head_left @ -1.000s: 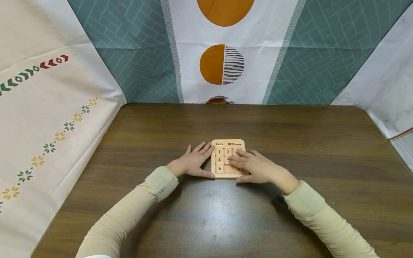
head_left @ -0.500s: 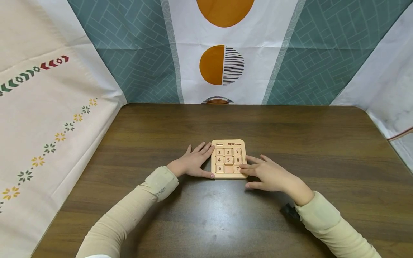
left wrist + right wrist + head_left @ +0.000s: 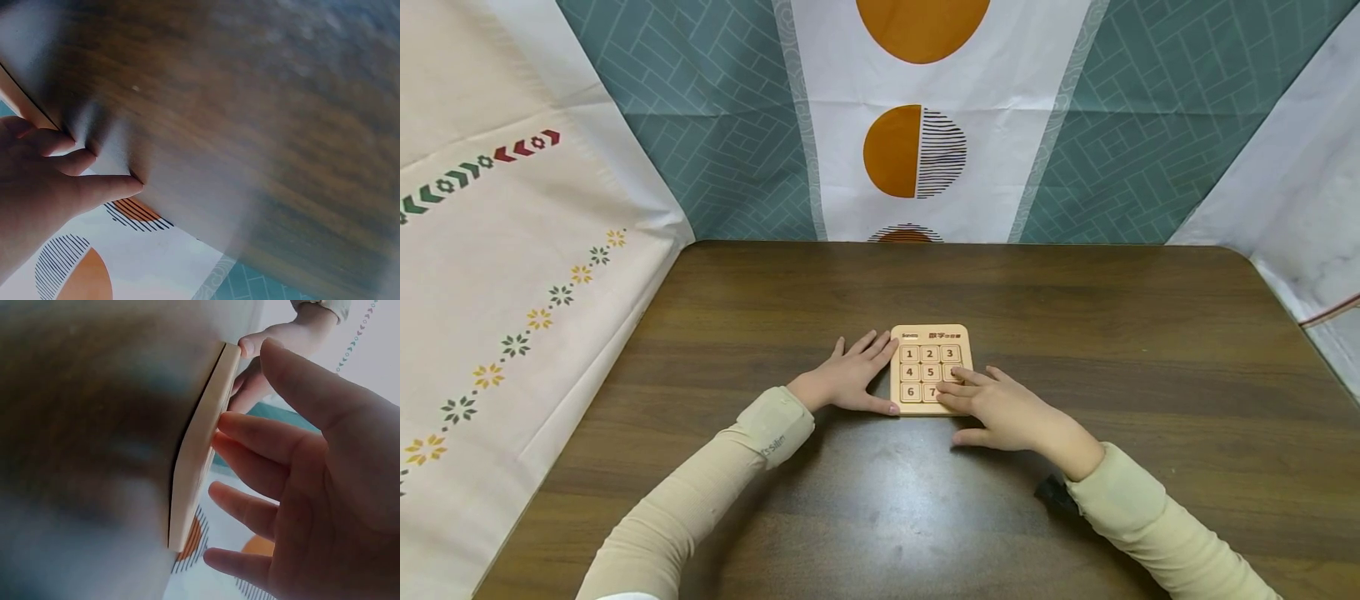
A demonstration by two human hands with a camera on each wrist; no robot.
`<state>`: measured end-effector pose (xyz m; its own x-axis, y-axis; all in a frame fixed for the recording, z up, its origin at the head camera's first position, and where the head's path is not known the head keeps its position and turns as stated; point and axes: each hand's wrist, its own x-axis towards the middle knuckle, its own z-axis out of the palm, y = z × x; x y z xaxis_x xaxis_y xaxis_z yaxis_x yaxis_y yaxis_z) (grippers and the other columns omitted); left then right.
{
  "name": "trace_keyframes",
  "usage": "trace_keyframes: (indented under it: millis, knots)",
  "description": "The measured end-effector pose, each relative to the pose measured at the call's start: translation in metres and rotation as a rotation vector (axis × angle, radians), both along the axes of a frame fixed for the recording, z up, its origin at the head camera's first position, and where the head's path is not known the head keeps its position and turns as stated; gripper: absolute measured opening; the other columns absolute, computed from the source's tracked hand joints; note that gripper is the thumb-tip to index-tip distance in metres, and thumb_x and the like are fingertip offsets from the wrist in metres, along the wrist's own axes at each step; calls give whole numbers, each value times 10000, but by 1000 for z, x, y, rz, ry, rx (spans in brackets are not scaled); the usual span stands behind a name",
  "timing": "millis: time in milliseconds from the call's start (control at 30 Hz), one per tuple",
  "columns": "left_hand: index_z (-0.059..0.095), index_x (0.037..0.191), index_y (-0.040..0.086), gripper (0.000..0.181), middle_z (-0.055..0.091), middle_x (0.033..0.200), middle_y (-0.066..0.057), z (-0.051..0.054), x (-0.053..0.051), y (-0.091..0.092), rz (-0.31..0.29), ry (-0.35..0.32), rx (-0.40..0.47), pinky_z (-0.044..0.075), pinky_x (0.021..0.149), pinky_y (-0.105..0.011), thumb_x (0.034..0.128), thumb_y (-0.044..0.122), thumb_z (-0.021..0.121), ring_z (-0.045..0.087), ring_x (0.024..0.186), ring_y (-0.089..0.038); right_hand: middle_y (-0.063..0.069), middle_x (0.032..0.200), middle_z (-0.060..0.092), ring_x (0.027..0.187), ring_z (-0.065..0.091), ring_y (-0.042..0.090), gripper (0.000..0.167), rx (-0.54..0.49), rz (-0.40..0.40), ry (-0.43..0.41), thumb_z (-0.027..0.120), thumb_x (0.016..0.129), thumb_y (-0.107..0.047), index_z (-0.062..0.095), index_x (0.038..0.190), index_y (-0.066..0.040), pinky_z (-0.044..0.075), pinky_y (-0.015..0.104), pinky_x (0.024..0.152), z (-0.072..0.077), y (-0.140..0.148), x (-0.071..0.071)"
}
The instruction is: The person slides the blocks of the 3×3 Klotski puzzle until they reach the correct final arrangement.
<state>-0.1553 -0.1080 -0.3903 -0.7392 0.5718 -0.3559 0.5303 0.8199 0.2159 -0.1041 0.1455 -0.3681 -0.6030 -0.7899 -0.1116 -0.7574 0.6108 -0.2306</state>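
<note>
A pale wooden number slide puzzle (image 3: 931, 330) lies flat on the table, its numbered tiles set in three rows. My left hand (image 3: 850, 379) lies spread at the puzzle's left side, thumb and a fingertip touching its edge. From the right, my right hand (image 3: 1003, 412) reaches over the puzzle with fingers extended, fingertips on or just above the lower right tiles. The tile marked 7 (image 3: 932, 392) sits in the bottom middle, partly under a fingertip. Fingers cover most of the right column's middle and bottom. In the right wrist view, two fingertips meet the puzzle's (image 3: 203, 447) top face.
The dark wooden table (image 3: 760, 292) extends around the puzzle. A patterned cloth (image 3: 745, 167) hangs behind its far edge, and a cream embroidered cloth (image 3: 550, 358) covers the left side. A black object (image 3: 1054, 496) shows under the right wristband.
The right hand first drew back to the right, uncovering tiles 3, 8 and 7. It then moved left, and tile 7 slid from the bottom right into the bottom middle. The left hand stayed still.
</note>
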Motion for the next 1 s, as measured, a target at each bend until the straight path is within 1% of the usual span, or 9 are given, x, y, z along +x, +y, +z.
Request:
trace_keyframes:
  millis: [133,267,333,400,467,567,700,1000]
  knots:
    - [6,1477,149,1054,-4,1522,-75,0,0,0,0,5,4,55,1010,-621,742,719,502,-32,1381,-251,76,1369,446,1306,296,323,606,13,-24,11,599,845,-435,498,1320,-74,250,612,954,0,2,-2]
    - [8,1478,153,1052,-9,1522,-70,-1,0,1,0,9,1,47,1011,-618,741,720,502,-38,1381,-246,76,1384,427,1311,286,324,647,31,-98,39,609,832,-454,477,1335,-69,243,612,958,0,8,-7]
    - [5,1477,156,1052,-14,1522,-67,0,0,1,0,7,-1,44,1013,-616,741,721,501,-44,1380,-243,76,1388,422,1314,276,327,654,37,-130,34,614,829,-452,473,1337,-65,242,619,954,1,10,-10]
    - [7,1478,154,1053,-12,1522,-69,0,0,1,1,6,-2,44,1012,-616,741,721,502,-44,1380,-243,76,1389,421,1320,266,322,646,39,-146,20,613,834,-444,473,1337,-63,237,629,949,0,11,-11]
    - [4,1477,153,1052,-15,1521,-71,1,0,1,-2,5,-3,45,1011,-618,743,719,502,-44,1380,-246,80,1388,421,1322,261,321,639,40,-148,4,610,838,-441,475,1335,-62,233,633,948,0,12,-11]
    - [1,1477,155,1051,-17,1521,-71,1,0,1,-2,3,-4,46,1012,-617,744,717,502,-42,1380,-247,81,1386,424,1320,265,322,638,35,-140,2,612,836,-441,480,1331,-61,237,635,944,-1,12,-9]
    - [-13,1475,168,1053,-29,1521,-58,0,-1,1,1,4,-17,43,1016,-610,740,727,493,-51,1380,-237,84,1377,434,1310,285,328,635,26,-124,13,623,828,-440,495,1319,-58,251,629,940,-3,13,-3]
    - [-3,1477,160,1053,-20,1522,-63,-1,-1,1,-1,9,-18,43,1013,-614,742,722,499,-48,1380,-237,88,1371,440,1303,298,332,627,8,-99,-9,618,833,-431,493,1320,-57,244,623,950,-1,14,10]
